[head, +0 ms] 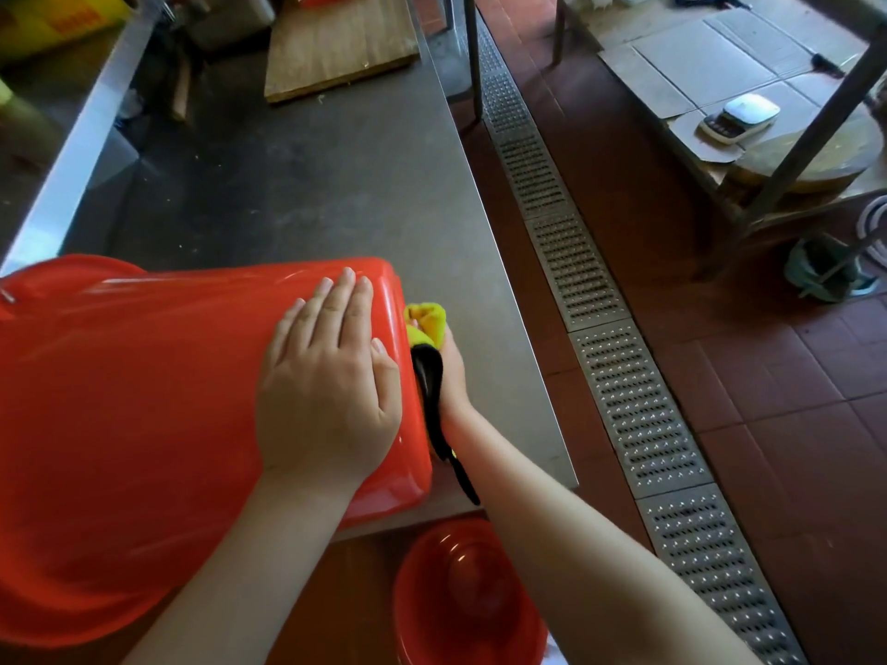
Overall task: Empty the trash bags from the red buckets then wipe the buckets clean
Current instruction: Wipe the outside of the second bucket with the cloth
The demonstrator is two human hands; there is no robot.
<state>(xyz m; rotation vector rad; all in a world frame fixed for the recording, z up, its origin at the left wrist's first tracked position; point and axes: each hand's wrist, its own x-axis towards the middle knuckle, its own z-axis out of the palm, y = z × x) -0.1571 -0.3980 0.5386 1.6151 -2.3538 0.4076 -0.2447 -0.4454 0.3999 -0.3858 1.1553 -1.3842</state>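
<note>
From your head camera, the red bucket (144, 400) lies on its side on the steel tabletop (312, 184), its base turned toward the tabletop's right edge and its rim off to the left. Your left hand (331, 376) lies flat on the bucket's upturned wall close to the base, fingers straight and together, pressing rather than gripping. Your right hand (451, 371) is at the bucket's base, mostly hidden behind it; its grip is closed around a yellow cloth (427, 321), which bunches out above the fingers and touches the base. A black strip (434, 405) runs along the base edge beside that hand and hangs past the bucket's near corner; you cannot tell what it is attached to.

A second red bucket (461, 597) stands upright on the floor just below the lying bucket's near corner, under your right forearm. Beyond the lying bucket, at the tabletop's far end, a wooden board (336, 45) lies flat. To the bucket's right, past the tabletop's edge, a metal drain grate (600, 290) runs along the red tile floor (768, 376).
</note>
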